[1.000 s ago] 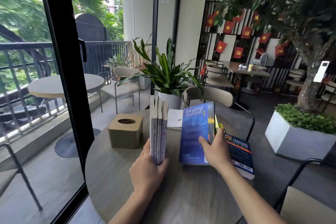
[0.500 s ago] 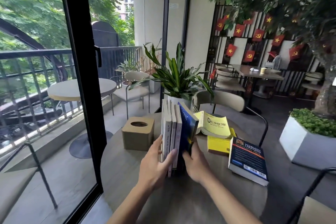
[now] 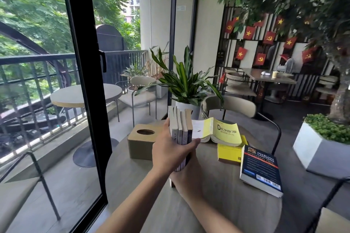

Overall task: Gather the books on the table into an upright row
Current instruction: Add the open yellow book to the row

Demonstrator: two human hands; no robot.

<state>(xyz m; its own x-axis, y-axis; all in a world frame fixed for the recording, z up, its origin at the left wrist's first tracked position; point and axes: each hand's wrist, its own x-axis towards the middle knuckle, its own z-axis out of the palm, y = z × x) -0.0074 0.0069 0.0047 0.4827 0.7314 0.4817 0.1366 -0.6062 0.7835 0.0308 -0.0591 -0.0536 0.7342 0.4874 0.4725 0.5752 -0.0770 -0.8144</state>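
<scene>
Several books stand upright in a tight row (image 3: 180,126) near the middle of the round table (image 3: 227,208), spines toward me. My left hand (image 3: 168,153) wraps the row from the left, thumb across to its right side. Below it, my right hand (image 3: 189,178) covers the near foot of the row, its fingers hidden under my left hand. To the right, an open yellow book (image 3: 225,130) rests face down on a closed yellow book (image 3: 228,152). A dark blue book (image 3: 260,168) lies flat near the right edge.
A tan tissue box (image 3: 140,140) sits just left of the row. Behind the table are a beige chair (image 3: 229,104) and a potted plant (image 3: 187,85). A black door frame (image 3: 85,81) stands at the left, and a white planter (image 3: 322,149) at the right.
The blue book, held apart in my right hand, was brought upright against the row's right side. My left hand now wraps the whole row and my right hand has dropped to its foot.
</scene>
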